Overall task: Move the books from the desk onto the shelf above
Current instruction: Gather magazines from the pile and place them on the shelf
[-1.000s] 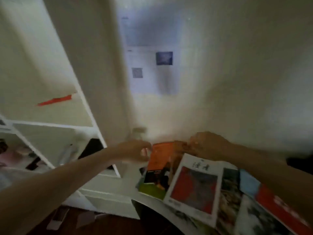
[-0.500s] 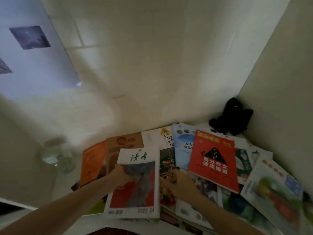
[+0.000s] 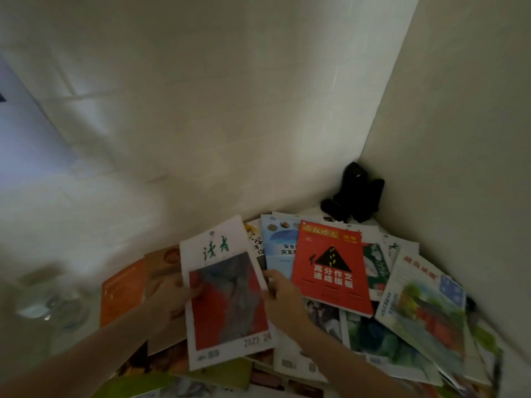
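Several magazines and books lie spread over the desk in the room's corner. A white magazine with green characters and a red-grey picture [image 3: 227, 294] is tilted up off the pile. My left hand [image 3: 169, 297] grips its left edge and my right hand [image 3: 283, 294] grips its right edge. Right of it lie a red book with a black triangle [image 3: 330, 268] and a watercolour-cover magazine [image 3: 422, 308]. To the left lie an orange book [image 3: 122, 291] and a brown one [image 3: 161, 262]. The shelf is out of view.
A black object [image 3: 355, 196] sits in the far corner where the two pale walls meet. A blurred clear glass item [image 3: 48, 300] stands left of the pile. The right wall [image 3: 459, 168] runs close along the books.
The view swung from the white shelf unit to the desk corner. Both hands took the white magazine by its edges and have lifted and tilted it leftwards.
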{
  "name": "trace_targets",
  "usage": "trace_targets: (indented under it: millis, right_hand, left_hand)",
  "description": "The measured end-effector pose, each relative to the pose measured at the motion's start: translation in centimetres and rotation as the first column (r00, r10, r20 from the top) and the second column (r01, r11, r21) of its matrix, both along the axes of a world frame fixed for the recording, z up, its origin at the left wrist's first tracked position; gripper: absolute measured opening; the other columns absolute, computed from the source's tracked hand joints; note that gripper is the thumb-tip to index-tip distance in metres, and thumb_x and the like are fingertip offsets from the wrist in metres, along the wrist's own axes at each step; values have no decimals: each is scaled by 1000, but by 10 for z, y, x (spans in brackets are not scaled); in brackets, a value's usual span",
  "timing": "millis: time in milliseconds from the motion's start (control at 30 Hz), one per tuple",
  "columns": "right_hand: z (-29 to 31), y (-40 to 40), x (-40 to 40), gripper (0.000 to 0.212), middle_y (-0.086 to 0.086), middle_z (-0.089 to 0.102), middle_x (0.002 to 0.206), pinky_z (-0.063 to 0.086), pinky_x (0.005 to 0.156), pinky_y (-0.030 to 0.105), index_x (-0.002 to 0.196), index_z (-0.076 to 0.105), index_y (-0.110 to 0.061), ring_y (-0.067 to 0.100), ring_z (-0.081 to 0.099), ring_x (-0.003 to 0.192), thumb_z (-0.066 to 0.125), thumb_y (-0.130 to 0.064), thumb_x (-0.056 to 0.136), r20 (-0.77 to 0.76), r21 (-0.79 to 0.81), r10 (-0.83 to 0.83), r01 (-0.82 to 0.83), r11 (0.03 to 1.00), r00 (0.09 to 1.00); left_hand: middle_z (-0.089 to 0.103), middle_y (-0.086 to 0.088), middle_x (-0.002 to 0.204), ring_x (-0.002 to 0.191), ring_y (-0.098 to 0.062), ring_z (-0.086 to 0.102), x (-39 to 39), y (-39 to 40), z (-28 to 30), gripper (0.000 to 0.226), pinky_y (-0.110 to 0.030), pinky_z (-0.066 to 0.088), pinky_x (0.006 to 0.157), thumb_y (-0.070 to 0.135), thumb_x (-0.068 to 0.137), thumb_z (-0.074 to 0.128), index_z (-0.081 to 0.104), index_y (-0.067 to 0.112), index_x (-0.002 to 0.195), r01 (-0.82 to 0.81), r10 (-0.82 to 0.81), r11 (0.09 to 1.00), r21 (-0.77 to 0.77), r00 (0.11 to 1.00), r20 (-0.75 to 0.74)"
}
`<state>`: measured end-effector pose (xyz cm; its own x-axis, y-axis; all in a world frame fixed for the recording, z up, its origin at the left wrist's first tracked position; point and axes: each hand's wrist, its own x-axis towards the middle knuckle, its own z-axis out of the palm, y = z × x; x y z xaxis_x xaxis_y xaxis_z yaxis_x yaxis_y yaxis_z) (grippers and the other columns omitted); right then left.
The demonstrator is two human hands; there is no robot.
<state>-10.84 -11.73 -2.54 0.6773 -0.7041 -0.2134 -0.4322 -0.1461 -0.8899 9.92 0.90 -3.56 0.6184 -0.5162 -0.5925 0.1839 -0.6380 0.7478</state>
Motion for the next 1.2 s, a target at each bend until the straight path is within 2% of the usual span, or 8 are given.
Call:
trace_targets:
  millis: [100,233,367,433,700,967,1133,1200]
  right_hand:
    - [20,-64,-40,15,-5,66,99,53,61,16,110,57,-22,6,64,78,55,-17,96,-5,-24,-202,202,979,979]
    - [17,-136,-97,25,2,68,101,47,69,19,120,63,-13,14,60,77,52,-17,97,-84,-175,-432,414,893,898]
    - [-16,-164,-118,24,11,69,105,52,74,30,113,66,-12,23,63,83,47,-17,98,-309,-233,-390,328,915,868]
    - [-29,-163,-120,22,13,67,108,48,74,28,111,64,-8,21,58,83,48,-18,97,-368,-187,-367,319,929,855]
    - [-35,-173,-107,42,14,65,119,56,82,36,130,54,-10,29,66,99,60,-8,88,-269,24,-425,447,894,865]
    - [-48,-180,-40,30,8,68,112,56,83,31,122,60,-10,23,65,100,58,-9,92,-189,56,-226,240,969,956]
    - [-61,-171,-44,31,12,62,121,50,87,25,128,55,-8,23,61,103,45,-8,98,-205,-127,-157,132,983,966]
    - [-66,-173,-47,34,12,60,125,47,88,23,132,51,-8,24,59,106,42,-8,99,-196,-128,-137,113,985,971]
  left_hand:
    - [70,-14,102,87,-27,69,-42,-69,30,15,-46,58,81,16,88,68,62,14,102,125,-119,973,-195,992,39]
    - [62,8,102,95,-12,62,-102,-158,32,24,-19,53,75,23,89,68,49,33,99,472,-447,870,-139,877,178]
    - [54,-7,132,124,-31,48,-129,-204,-19,56,-46,40,105,39,82,68,46,22,130,737,-755,638,220,543,368]
    - [46,-9,134,125,-32,37,-129,-212,-47,66,-44,30,108,43,81,67,40,19,136,656,-810,583,481,417,413]
    - [61,-4,86,89,-20,58,-116,-216,-21,29,-21,50,56,-11,72,70,53,11,82,374,-395,912,168,912,110]
    - [63,-14,108,101,-33,61,-60,-193,-17,68,-48,55,86,4,42,66,54,11,109,170,-190,971,169,975,112]
    - [67,-23,98,90,-36,65,-67,-190,-17,48,-43,58,70,-19,66,64,59,-4,111,39,-35,998,50,997,-74]
    - [71,-21,92,77,-32,70,-70,-194,-17,32,-37,59,60,-4,76,73,63,-4,106,-32,34,999,14,982,-187]
